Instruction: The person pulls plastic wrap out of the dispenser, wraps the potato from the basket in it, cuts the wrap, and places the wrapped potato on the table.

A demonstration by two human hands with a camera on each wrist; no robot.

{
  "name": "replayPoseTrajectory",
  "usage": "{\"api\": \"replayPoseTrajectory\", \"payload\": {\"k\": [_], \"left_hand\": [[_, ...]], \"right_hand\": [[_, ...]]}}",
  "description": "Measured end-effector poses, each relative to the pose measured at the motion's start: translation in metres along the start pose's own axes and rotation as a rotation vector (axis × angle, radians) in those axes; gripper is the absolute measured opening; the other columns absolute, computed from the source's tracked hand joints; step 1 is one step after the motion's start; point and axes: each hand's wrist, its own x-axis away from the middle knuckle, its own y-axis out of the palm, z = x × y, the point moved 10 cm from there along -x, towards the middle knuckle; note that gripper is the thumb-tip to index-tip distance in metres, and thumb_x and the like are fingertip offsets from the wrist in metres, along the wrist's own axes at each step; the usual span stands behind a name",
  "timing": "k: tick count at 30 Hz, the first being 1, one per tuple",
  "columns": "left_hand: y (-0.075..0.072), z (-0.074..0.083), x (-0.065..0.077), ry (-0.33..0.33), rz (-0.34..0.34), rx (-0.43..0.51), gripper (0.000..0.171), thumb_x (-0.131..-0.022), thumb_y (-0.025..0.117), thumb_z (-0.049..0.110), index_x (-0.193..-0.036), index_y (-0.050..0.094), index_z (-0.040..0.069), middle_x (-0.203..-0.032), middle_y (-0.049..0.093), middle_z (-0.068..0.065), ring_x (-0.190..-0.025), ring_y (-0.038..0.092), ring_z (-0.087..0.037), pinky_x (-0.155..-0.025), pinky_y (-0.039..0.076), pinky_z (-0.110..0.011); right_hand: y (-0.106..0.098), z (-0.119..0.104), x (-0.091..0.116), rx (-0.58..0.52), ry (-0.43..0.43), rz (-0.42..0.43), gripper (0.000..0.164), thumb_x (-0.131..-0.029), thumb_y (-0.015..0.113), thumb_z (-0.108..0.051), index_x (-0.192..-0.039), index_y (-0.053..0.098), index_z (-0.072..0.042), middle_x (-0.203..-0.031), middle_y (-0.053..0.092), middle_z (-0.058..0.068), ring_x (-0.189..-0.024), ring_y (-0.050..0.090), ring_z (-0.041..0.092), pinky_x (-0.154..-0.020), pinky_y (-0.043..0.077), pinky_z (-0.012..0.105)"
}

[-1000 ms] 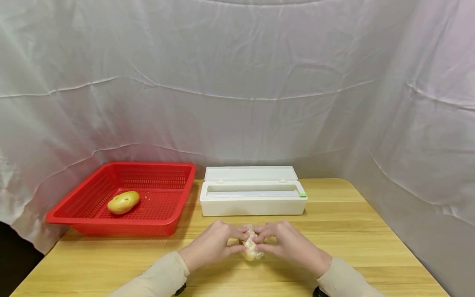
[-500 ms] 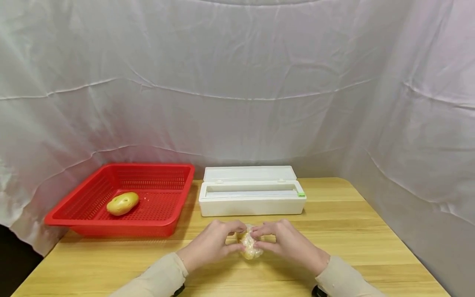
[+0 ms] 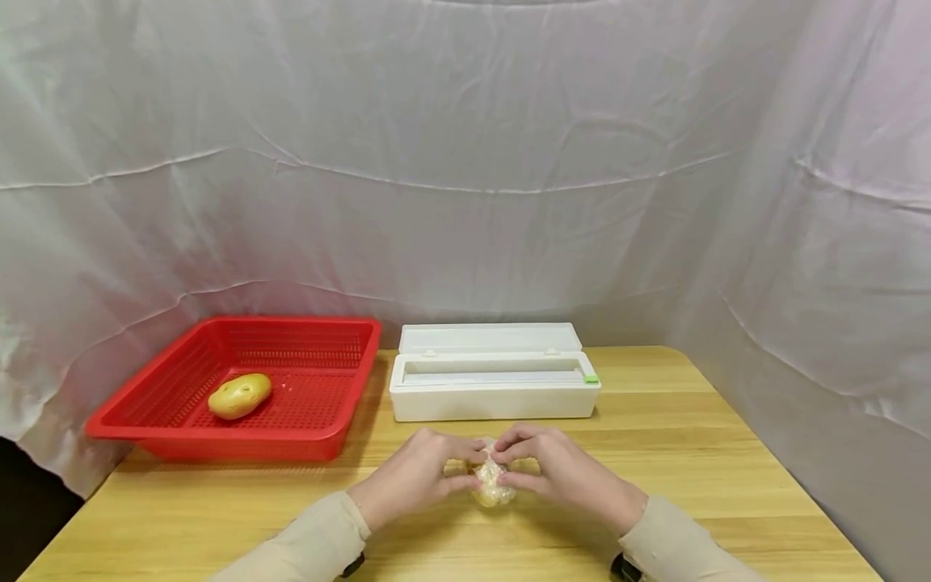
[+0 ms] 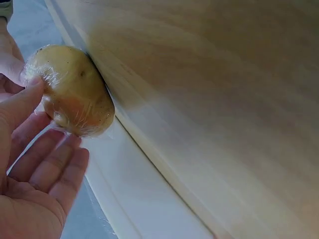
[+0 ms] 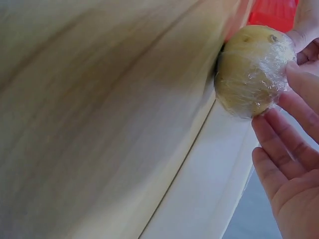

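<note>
Between the two hands, a potato (image 3: pixel 494 490) wrapped in crinkled clear plastic film sits low over the wooden table. My left hand (image 3: pixel 413 478) pinches its left side between thumb and fingers. From the right, my right hand (image 3: pixel 566 478) pinches the gathered film and the potato's other side. In the left wrist view the film shines over the yellow-brown potato (image 4: pixel 75 92), and the lower fingers are spread loosely. The right wrist view shows wrinkled film on the potato (image 5: pixel 253 74), thumb on top and fingertips beneath.
A red plastic basket (image 3: pixel 240 444) stands at the left with another potato (image 3: pixel 240 396) inside. Behind the hands lies a white cling film box (image 3: pixel 494 406), its lid (image 3: pixel 490 338) raised and a green piece (image 3: pixel 591 379) at its right end. Grey cloth hangs behind the wooden table (image 3: pixel 698 461).
My right index finger has lifted slightly and shifted on the film, while the left fingers moved a little over the potato. Basket and box stay where they were.
</note>
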Motion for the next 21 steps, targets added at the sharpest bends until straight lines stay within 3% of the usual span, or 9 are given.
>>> {"api": "replayPoseTrajectory", "payload": {"k": [4, 7, 14, 17, 21], "left_hand": [[0.0, 0.011, 0.0, 0.092, -0.011, -0.121, 0.034, -0.096, 0.081, 0.025, -0.126, 0.078, 0.009, -0.132, 0.074, -0.013, -0.123, 0.073, -0.021, -0.1, 0.06, -0.029], [0.001, 0.015, 0.0, 0.135, -0.022, -0.159, 0.034, -0.097, 0.08, 0.022, -0.127, 0.077, 0.007, -0.134, 0.072, -0.015, -0.124, 0.073, -0.022, -0.099, 0.06, -0.027], [0.003, 0.0, 0.002, 0.028, -0.049, -0.02, 0.042, -0.093, 0.086, 0.017, -0.133, 0.075, 0.013, -0.138, 0.074, -0.007, -0.126, 0.073, -0.021, -0.104, 0.059, -0.031], [0.004, -0.005, 0.002, -0.01, -0.062, 0.016, 0.051, -0.09, 0.088, 0.014, -0.138, 0.072, 0.015, -0.14, 0.073, -0.004, -0.127, 0.073, -0.021, -0.104, 0.06, -0.033], [0.005, -0.005, 0.0, -0.03, -0.079, 0.061, 0.054, -0.089, 0.088, 0.009, -0.14, 0.068, 0.011, -0.14, 0.073, -0.004, -0.125, 0.073, -0.021, -0.097, 0.062, -0.027]], "right_hand": [[0.0, -0.002, 0.001, 0.025, -0.021, 0.003, 0.019, -0.097, 0.08, -0.019, -0.113, 0.084, -0.008, -0.119, 0.074, 0.0, -0.109, 0.07, 0.012, -0.096, 0.062, 0.028], [0.001, -0.004, 0.002, 0.046, -0.05, -0.003, 0.021, -0.098, 0.08, -0.018, -0.116, 0.082, -0.006, -0.121, 0.073, 0.001, -0.11, 0.07, 0.012, -0.096, 0.061, 0.026], [0.006, -0.004, 0.006, 0.073, -0.034, -0.024, 0.045, -0.091, 0.087, -0.033, -0.125, 0.074, -0.007, -0.131, 0.069, 0.002, -0.12, 0.069, 0.018, -0.104, 0.06, 0.033], [0.009, -0.001, 0.005, 0.085, 0.013, -0.033, 0.052, -0.085, 0.092, -0.031, -0.127, 0.067, -0.012, -0.13, 0.066, -0.002, -0.122, 0.068, 0.017, -0.106, 0.059, 0.035], [0.011, 0.003, 0.004, 0.093, 0.071, -0.037, 0.059, -0.082, 0.095, -0.027, -0.129, 0.061, -0.015, -0.126, 0.06, -0.005, -0.12, 0.065, 0.012, -0.106, 0.059, 0.034]]}}
